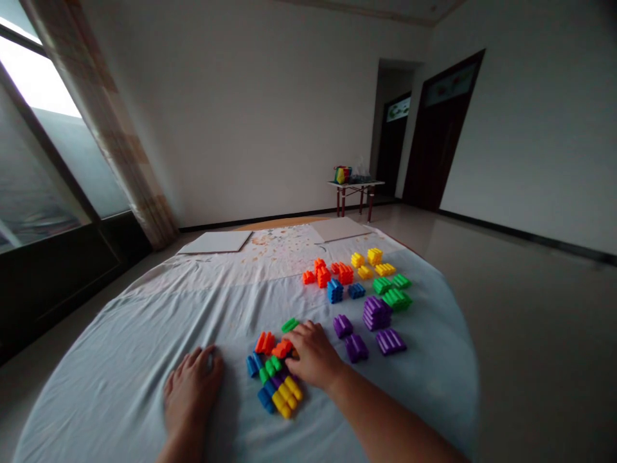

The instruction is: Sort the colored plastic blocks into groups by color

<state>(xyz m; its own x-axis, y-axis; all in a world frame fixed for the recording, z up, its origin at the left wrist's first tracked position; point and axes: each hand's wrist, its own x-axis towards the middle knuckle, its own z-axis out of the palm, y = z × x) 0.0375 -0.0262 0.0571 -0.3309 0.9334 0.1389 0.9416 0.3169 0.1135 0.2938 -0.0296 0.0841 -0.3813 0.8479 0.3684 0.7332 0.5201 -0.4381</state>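
Observation:
My left hand (191, 390) lies flat on the white cloth, fingers apart, left of a mixed group of ribbed plastic blocks. At the group's right edge is my right hand (312, 352), its fingers bent over an orange block (282, 349); what its fingertips hold is partly hidden. Another orange block (265, 343) and a green block (290, 325) lie at the group's far side. Nearer me are blue blocks (265, 399), small green blocks (272, 366) and yellow blocks (287, 396). A purple block shows partly between them.
Beyond my right hand, blocks stand sorted by colour: purple (377, 313), green (397, 299), blue (335, 290), orange (345, 273) and yellow (375, 256). Two flat boards (216, 242) (340, 229) lie at the table's far edge. A small table (357, 185) stands by the doorway.

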